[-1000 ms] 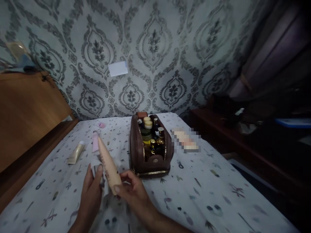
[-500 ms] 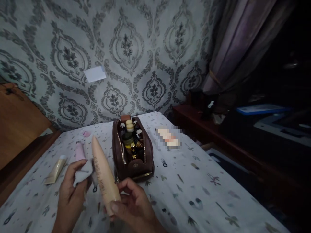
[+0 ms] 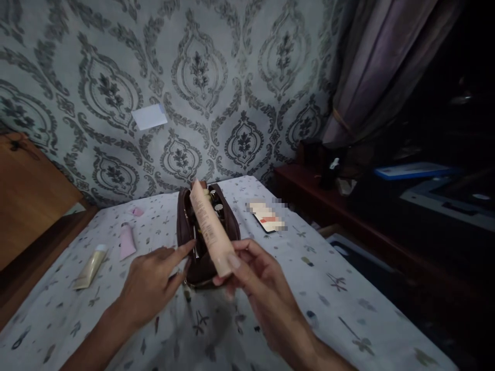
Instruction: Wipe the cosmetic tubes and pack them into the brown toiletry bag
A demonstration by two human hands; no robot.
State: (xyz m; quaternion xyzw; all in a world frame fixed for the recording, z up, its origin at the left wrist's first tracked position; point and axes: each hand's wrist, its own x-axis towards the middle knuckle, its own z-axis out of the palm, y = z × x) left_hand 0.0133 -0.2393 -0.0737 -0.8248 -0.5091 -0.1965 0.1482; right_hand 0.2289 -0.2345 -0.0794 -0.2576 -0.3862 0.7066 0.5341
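Brown bag (image 3: 231, 221): unzipped, upright, on a printed white cloth (image 3: 344, 314) cut off at lower edge. Peach tube (image 3: 211, 229): tilted over the bag's opening, narrow end toward the bag's back; contact with the bag impossible to tell. Right hand (image 3: 257, 270), at the bag's near right corner: thumb and fingers closed on the tube's near end, some fingertips hidden behind. Left hand (image 3: 152, 275), at the bag's near left: index finger stretched to the zipped edge, thumb spread apart, other fingers folded, mostly unseen. Bottles (image 3: 218, 207), inside the bag: largely masked by the tube, a few caps showing. Flat item (image 3: 266, 216), right of the bag: partly pixelated. Cream tube (image 3: 91, 268) and pink tube (image 3: 127, 242), left of the bag. Lettering: dark rows along the peach tube, too blurred to read. Since half a second ago: peach tube shifted from left of the bag to above it; left hand brought to the bag, pale crumpled item formerly in its fingers now out of sight.
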